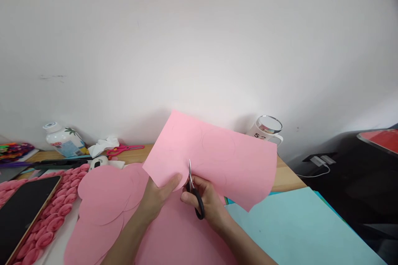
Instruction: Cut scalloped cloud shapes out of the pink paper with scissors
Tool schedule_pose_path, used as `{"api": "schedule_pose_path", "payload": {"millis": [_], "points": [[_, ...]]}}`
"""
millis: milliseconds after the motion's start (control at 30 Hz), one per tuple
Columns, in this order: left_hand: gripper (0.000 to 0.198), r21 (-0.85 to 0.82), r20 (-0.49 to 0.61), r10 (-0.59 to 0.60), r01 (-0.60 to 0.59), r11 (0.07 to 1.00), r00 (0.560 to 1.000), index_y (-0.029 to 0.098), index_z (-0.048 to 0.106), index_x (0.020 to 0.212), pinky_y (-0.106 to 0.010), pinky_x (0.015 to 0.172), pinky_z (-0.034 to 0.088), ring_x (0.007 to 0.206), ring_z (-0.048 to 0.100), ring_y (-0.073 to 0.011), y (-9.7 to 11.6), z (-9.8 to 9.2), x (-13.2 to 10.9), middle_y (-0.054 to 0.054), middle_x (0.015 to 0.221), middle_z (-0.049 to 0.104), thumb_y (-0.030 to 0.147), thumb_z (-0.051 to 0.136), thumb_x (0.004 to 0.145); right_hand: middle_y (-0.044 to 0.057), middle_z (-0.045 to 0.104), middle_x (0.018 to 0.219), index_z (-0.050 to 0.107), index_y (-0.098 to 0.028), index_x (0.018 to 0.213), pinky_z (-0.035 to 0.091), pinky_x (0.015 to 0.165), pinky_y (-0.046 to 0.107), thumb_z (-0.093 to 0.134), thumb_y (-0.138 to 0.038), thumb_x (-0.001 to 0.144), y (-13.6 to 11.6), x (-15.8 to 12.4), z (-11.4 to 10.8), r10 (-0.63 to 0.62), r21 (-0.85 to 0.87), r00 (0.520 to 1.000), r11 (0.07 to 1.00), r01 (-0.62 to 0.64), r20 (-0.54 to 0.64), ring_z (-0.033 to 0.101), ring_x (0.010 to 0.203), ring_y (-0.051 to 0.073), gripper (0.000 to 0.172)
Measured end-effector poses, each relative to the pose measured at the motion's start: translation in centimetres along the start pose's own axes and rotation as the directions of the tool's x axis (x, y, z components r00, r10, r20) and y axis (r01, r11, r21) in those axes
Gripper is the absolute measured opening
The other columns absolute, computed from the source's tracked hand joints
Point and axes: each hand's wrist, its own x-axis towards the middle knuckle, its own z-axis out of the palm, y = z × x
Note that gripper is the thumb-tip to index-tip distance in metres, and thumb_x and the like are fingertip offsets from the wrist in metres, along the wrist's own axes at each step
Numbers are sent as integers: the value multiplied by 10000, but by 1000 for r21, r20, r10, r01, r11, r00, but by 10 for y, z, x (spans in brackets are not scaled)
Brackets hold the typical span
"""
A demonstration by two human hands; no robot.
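I hold a pink paper sheet (217,153) up above the table, with faint pencil circles drawn on it. My left hand (158,196) pinches its lower edge, thumb on the front. My right hand (207,203) grips black-handled scissors (195,192), whose blades point up into the sheet's lower edge. Under my hands lie cut pink paper circles (105,192) and another pink sheet (180,236).
A light blue sheet (295,232) lies at the right. On the left are a phone (25,211) on a mat of pink paper roses (59,211), a white bottle (64,138), pink scissors (124,149) and crumpled tissue. A white mug (267,130) stands behind. A black device (357,174) is far right.
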Motion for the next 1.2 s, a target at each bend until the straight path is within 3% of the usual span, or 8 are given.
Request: {"api": "schedule_pose_path", "payload": {"millis": [300,667,900,1067,1200], "points": [[440,27,-5,41,-41,999,999,184,575,1083,-356,892,471,1054,577,-252,-4,0,-1,-91,1078,656,397,650,705,-41,409,623,537,-179,707,276,515,227,760,-403,618,-6,-1,0,-20,30,999,999,18,40,339,565,101,329],[400,37,-58,75,-73,997,995,185,597,1041,-378,893,467,1049,575,-270,4,6,-6,-86,1063,651,384,642,697,-48,379,608,510,-180,685,248,516,233,752,-409,629,-9,-2,1,-6,16,999,1000,5,33,298,562,101,338],[371,108,35,77,-80,991,996,193,585,1064,-360,881,476,1060,565,-254,-2,-2,-3,-73,1038,653,378,608,742,-47,381,610,517,-175,688,258,526,235,748,-384,651,-3,-2,0,-40,32,999,999,39,37,317,572,102,314],[406,57,-62,80,-76,995,995,181,580,1055,-374,875,473,1026,579,-259,1,4,-6,-78,1035,652,374,634,703,-39,413,615,535,-169,689,275,541,244,739,-405,658,-3,-2,1,-37,33,999,999,36,37,331,571,104,314],[351,42,-65,78,-75,996,995,176,600,991,-368,831,489,970,601,-255,5,7,-8,-66,961,669,357,629,692,-38,420,612,541,-172,686,307,561,250,739,-414,653,-5,-3,1,-31,29,999,999,30,30,348,566,106,314]]}}
